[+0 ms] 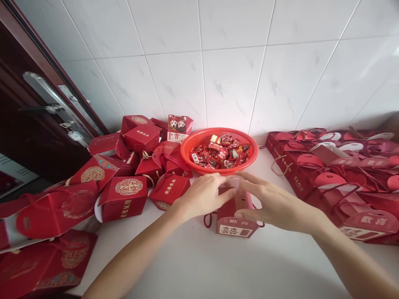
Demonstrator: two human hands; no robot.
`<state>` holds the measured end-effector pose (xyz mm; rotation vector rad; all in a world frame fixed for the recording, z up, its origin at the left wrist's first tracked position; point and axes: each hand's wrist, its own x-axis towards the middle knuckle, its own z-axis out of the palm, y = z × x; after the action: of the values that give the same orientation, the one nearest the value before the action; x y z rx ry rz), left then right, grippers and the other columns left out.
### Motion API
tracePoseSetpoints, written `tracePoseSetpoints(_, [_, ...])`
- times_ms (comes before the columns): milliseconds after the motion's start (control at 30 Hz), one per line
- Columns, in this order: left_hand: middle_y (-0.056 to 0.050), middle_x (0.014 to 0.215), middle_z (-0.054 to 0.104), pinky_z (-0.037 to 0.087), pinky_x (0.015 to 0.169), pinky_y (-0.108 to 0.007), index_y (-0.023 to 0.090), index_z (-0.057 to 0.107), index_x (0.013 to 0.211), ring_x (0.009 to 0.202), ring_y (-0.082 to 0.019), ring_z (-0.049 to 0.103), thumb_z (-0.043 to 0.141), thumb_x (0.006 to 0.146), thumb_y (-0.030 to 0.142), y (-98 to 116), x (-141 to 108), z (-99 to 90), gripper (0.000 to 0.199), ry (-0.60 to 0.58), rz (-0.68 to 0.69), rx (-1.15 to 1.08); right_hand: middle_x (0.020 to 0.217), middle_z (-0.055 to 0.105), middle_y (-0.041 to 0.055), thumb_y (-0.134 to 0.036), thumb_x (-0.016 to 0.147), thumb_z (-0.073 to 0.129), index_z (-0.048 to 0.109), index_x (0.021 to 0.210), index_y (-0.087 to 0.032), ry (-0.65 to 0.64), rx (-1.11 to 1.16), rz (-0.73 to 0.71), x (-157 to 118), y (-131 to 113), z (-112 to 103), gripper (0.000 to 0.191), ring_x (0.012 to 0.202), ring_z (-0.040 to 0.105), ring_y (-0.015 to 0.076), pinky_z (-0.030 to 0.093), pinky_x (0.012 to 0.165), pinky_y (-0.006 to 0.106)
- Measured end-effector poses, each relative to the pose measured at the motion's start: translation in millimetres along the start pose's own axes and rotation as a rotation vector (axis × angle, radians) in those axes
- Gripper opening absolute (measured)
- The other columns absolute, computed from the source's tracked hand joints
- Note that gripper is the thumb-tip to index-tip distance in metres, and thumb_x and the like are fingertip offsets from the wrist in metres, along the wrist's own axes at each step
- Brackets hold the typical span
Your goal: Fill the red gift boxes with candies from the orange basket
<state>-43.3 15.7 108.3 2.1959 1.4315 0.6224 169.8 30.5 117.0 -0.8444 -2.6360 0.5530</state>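
Note:
A small red gift box (237, 222) with a cream printed panel and a dark red cord stands upright on the white table in front of me. Its top is open between my hands. My left hand (207, 193) grips the left side and upper flap, thumb stretched across the opening. Around the right side curls my right hand (264, 199), its thumb near the front rim and its fingers at the back flap. My fingers hide part of the box top. Just behind is a red plastic basket (186, 154) of wrapped candies (222, 151).
On the left lie several red gift boxes (124, 197) in a loose heap. Rows of red boxes (346, 191) with cords are packed together at the right. A tiled wall (230, 83) rises behind the table (187, 261). A dark door (34, 116) with a metal handle stands at left.

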Motion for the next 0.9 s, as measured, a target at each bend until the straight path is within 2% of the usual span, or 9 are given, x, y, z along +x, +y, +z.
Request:
tracePoseSetpoints(67, [-0.005, 0.101, 0.075, 0.051, 0.076, -0.032, 0.025, 0.072, 0.104, 0.095, -0.026, 0.069, 0.061, 0.088, 0.048, 2.0, -2.2, 2.1, 0.030, 0.015, -0.009, 0.025, 0.114, 0.064, 0.0033, -0.034, 0.089, 0.067, 0.062, 0.113, -0.030, -0.011, 0.015, 0.041, -4.0, 1.3, -2.7, 0.024, 0.086, 0.067, 0.0185, 0.058, 0.071, 0.032])
tracePoseSetpoints(167, [-0.004, 0.107, 0.074, 0.052, 0.078, -0.033, 0.026, 0.070, 0.109, 0.098, -0.026, 0.068, 0.065, 0.085, 0.042, 1.3, -5.1, 3.1, 0.029, 0.012, -0.024, 0.049, 0.111, 0.064, 0.0044, -0.032, 0.089, 0.066, 0.064, 0.100, -0.028, -0.001, -0.001, 0.062, -10.2, 6.3, -5.9, 0.012, 0.084, 0.066, 0.0196, 0.056, 0.066, 0.031])
tracePoseSetpoints(233, [-0.004, 0.109, 0.073, 0.051, 0.079, -0.033, 0.027, 0.069, 0.113, 0.099, -0.026, 0.067, 0.065, 0.085, 0.042, 0.3, -6.6, 3.7, 0.032, 0.005, -0.040, 0.049, 0.113, 0.064, 0.0055, -0.034, 0.088, 0.068, 0.064, 0.102, -0.028, 0.015, -0.012, 0.058, -13.2, 9.3, -7.2, 0.015, 0.087, 0.067, 0.0216, 0.056, 0.067, 0.031])
tracePoseSetpoints(400, [-0.006, 0.112, 0.071, 0.051, 0.081, -0.037, 0.030, 0.062, 0.127, 0.101, -0.029, 0.067, 0.062, 0.084, 0.059, 2.6, -8.8, 9.1, 0.052, 0.042, -0.097, 0.083, 0.109, 0.066, 0.0042, -0.040, 0.089, 0.067, 0.063, 0.108, -0.030, -0.014, 0.009, 0.016, -13.9, 6.9, -6.0, 0.023, 0.084, 0.066, 0.0209, 0.055, 0.066, 0.031])
tracePoseSetpoints(467, [-0.006, 0.111, 0.070, 0.051, 0.080, -0.038, 0.029, 0.061, 0.128, 0.099, -0.029, 0.067, 0.062, 0.084, 0.054, 3.9, -9.5, 9.0, 0.050, 0.026, -0.110, 0.110, 0.109, 0.067, 0.0042, -0.040, 0.089, 0.067, 0.061, 0.110, -0.030, -0.002, 0.004, 0.011, -13.3, 4.3, -4.6, 0.025, 0.082, 0.066, 0.0207, 0.055, 0.066, 0.032])
tracePoseSetpoints(633, [-0.004, 0.107, 0.072, 0.052, 0.081, -0.035, 0.024, 0.066, 0.108, 0.096, -0.026, 0.067, 0.058, 0.082, 0.032, 1.0, -12.0, -7.6, 0.029, -0.067, -0.153, 0.064, 0.112, 0.067, 0.0064, -0.040, 0.086, 0.070, 0.059, 0.109, -0.027, 0.000, -0.076, 0.067, -16.6, 3.5, -3.4, 0.028, 0.076, 0.068, 0.0210, 0.054, 0.060, 0.033])
tracePoseSetpoints(800, [-0.002, 0.120, 0.072, 0.053, 0.084, -0.031, 0.028, 0.066, 0.124, 0.105, -0.025, 0.068, 0.053, 0.080, 0.021, -5.6, -16.2, -26.8, 0.047, -0.152, -0.159, 0.003, 0.111, 0.069, 0.0077, -0.036, 0.085, 0.068, 0.057, 0.109, -0.027, -0.054, -0.146, 0.109, -22.7, 9.2, -3.4, 0.027, 0.080, 0.070, 0.0239, 0.052, 0.056, 0.033])
tracePoseSetpoints(900, [0.001, 0.131, 0.068, 0.053, 0.087, -0.029, 0.031, 0.064, 0.131, 0.115, -0.025, 0.066, 0.054, 0.073, 0.013, -9.2, -19.2, -31.6, 0.062, -0.186, -0.111, 0.020, 0.099, 0.071, 0.0054, -0.034, 0.083, 0.070, 0.056, 0.107, -0.027, -0.065, -0.132, 0.151, -23.7, 10.5, -4.3, 0.028, 0.077, 0.069, 0.0234, 0.052, 0.057, 0.031])
